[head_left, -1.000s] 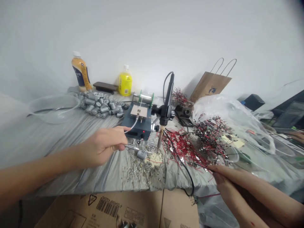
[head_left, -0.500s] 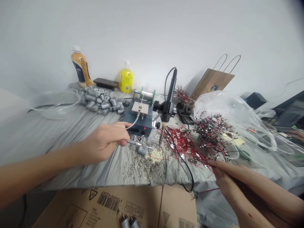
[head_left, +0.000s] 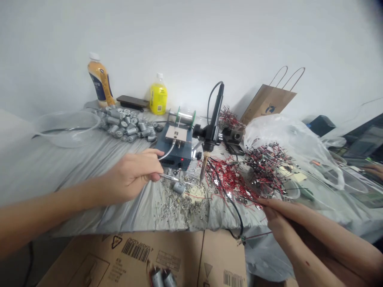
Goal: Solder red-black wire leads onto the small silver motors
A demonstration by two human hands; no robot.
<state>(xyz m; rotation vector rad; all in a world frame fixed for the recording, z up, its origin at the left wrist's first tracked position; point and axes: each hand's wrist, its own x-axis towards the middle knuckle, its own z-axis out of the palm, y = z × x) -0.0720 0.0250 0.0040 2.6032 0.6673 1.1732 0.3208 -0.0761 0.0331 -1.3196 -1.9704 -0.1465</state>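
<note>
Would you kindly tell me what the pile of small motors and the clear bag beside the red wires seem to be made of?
The small DC motors look like steel cans with a dull grey, perhaps zinc-plated finish, going by their soft metallic sheen. The bag looks like thin polyethylene film: translucent, creased and glossy at the folds.

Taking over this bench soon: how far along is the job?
Done: a tangle of red-wired pieces lies at right. In hand: the left hand grips a metal tool by a small grey motor. Left: a heap of grey motors beside the clear bowl.
</note>
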